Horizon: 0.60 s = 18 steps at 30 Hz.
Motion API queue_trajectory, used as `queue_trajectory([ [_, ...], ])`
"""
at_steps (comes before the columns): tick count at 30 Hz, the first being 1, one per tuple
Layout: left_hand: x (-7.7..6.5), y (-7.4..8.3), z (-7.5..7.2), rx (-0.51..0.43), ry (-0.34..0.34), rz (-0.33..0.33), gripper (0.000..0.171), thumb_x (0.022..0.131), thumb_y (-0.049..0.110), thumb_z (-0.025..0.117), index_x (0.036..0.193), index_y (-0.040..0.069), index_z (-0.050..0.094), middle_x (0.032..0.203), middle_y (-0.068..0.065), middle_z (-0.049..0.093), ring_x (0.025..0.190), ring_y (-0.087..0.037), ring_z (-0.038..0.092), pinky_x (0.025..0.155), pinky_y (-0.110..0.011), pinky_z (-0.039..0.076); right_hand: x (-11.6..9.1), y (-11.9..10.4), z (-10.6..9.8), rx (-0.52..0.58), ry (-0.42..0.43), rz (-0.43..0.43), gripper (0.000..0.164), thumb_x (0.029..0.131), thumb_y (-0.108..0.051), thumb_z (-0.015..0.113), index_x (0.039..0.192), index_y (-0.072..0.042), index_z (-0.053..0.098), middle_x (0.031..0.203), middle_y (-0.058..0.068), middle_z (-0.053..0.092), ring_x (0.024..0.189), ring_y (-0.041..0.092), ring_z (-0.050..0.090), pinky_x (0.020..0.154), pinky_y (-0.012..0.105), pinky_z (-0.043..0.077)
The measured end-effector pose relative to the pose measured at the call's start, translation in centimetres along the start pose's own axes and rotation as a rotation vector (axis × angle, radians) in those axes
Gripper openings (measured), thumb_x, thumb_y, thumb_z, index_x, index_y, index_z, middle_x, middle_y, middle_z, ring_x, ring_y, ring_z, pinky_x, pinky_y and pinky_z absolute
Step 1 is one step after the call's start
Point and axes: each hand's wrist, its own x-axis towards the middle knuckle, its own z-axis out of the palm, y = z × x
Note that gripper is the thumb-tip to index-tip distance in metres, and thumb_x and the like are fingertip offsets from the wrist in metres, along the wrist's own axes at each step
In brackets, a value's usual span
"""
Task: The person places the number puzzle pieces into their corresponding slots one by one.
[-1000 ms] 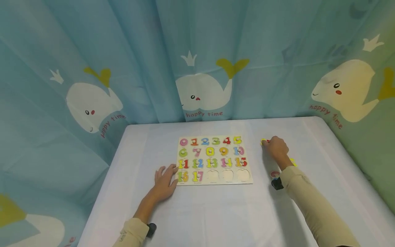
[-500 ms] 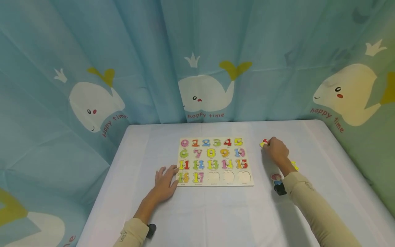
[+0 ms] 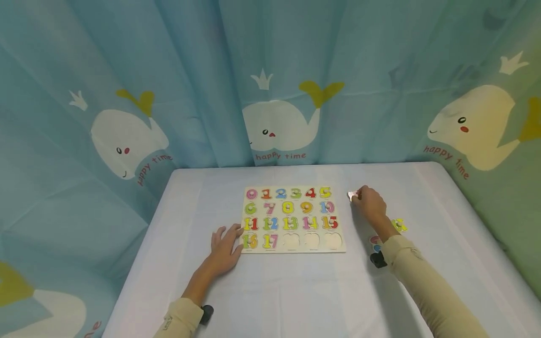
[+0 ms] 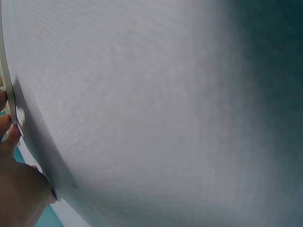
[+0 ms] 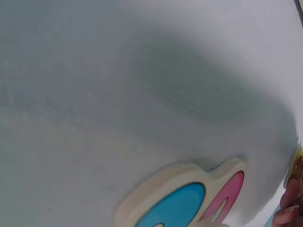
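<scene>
A wooden number puzzle board (image 3: 279,250) lies on the table, with number pieces in its upper rows and three bare recesses at the right of its bottom row. My left hand (image 3: 225,251) rests at the board's left edge, fingertips on the rim; in the left wrist view its fingers (image 4: 12,137) touch the board's side. To the right of the board, my right hand (image 3: 371,206) pinches a small number puzzle piece (image 3: 351,195) between thumb and fingers. That piece looks tilted, and its number is largely hidden. Its yellow edge (image 5: 298,158) shows in the right wrist view.
A blue and pink number piece (image 5: 177,203) lies below the right wrist, partly covered by it in the head view. A yellow number piece (image 3: 399,225) lies to the right of the right forearm. Behind the table (image 3: 236,300) hangs a blue whale-print curtain (image 3: 190,117).
My right hand has moved slightly left with its number piece, which has turned from showing red and yellow to a pale, shiny look. The left hand stays at the board.
</scene>
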Motion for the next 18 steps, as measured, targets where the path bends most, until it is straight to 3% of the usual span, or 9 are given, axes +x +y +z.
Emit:
queue_trajectory([
  [9, 0.1, 0.0, -0.2, 0.002, 0.001, -0.001, 0.046, 0.092, 0.017, 0.055, 0.135, 0.004, 0.046, 0.144, -0.01, 0.037, 0.134, -0.044, 0.014, 0.105, -0.063, -0.002, 0.0, -1.9, 0.3, 0.053, -0.073, -0.1, 0.025, 0.088, -0.009, 0.061, 0.105, 0.009, 0.055, 0.091, 0.018, 0.055, 0.081, 0.029, 0.051, 0.073, 0.042, 0.047],
  [18, 0.1, -0.5, 0.3, 0.008, -0.003, -0.002, 0.046, 0.091, 0.018, 0.055, 0.134, 0.004, 0.047, 0.144, -0.01, 0.037, 0.134, -0.043, 0.014, 0.104, -0.064, -0.003, -1.9, -5.5, 0.7, 0.078, -0.185, -0.252, 0.016, 0.088, -0.008, 0.063, 0.099, 0.004, 0.059, 0.086, 0.01, 0.055, 0.076, 0.023, 0.051, 0.066, 0.033, 0.047],
])
